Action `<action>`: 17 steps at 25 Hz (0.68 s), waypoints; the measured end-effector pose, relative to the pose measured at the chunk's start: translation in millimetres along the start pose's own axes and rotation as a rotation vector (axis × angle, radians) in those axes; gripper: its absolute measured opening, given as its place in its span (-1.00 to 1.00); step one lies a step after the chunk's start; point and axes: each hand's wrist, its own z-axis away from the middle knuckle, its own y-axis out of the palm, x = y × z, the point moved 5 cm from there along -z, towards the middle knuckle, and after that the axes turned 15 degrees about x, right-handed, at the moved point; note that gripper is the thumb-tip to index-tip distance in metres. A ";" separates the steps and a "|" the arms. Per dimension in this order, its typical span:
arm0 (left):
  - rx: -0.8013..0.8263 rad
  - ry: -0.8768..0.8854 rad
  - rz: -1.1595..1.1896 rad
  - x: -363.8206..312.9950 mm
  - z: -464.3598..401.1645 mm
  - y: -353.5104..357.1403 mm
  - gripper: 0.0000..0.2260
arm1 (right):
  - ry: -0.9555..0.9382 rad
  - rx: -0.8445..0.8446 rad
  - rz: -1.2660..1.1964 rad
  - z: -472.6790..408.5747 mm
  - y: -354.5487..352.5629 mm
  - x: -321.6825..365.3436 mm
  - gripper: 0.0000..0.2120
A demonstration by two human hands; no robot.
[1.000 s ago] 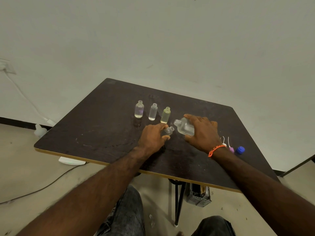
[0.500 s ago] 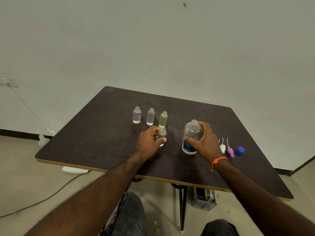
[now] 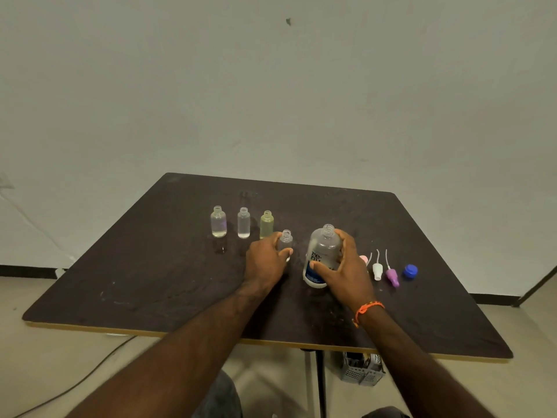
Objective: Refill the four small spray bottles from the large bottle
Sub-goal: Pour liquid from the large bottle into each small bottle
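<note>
The large clear bottle [image 3: 322,251] with a blue label stands upright and uncapped on the dark table [image 3: 150,282], and my right hand [image 3: 346,267] grips it from the right side. My left hand [image 3: 266,260] holds a small clear spray bottle [image 3: 285,239], also upright and uncapped, just left of the large one. Three more small open bottles stand in a row behind: a purplish one [image 3: 218,222], a clear one [image 3: 243,223] and a yellowish one [image 3: 266,224].
Right of the large bottle lie spray heads: a pink one [image 3: 364,259], a white one [image 3: 377,270], a purple one [image 3: 392,276], and a blue cap [image 3: 410,271]. A grey basket [image 3: 361,371] sits on the floor under the table's near edge.
The large bottle went from tilted over the small bottle to standing upright on the table. The small bottle in my left hand also came upright. My view shifted.
</note>
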 end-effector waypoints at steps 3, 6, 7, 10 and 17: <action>-0.011 -0.004 -0.030 -7.3 -23.8 10.7 -0.77 | -0.007 -0.003 -0.028 -3.0 -1.3 -7.3 -0.23; 0.001 0.010 -0.044 -10.1 -45.2 20.7 -0.87 | -0.014 0.002 -0.061 -5.3 0.9 -10.9 -0.24; 0.008 0.006 -0.047 -9.8 -52.1 25.0 -0.89 | -0.016 0.007 -0.074 -6.4 1.3 -12.9 -0.23; 0.012 -0.006 -0.048 -7.0 -66.5 34.1 -0.89 | -0.017 0.020 -0.092 -8.4 0.7 -16.7 -0.23; 0.027 -0.027 -0.041 -3.9 -76.1 39.8 -0.89 | -0.004 0.032 -0.101 -7.5 -0.1 -15.3 -0.23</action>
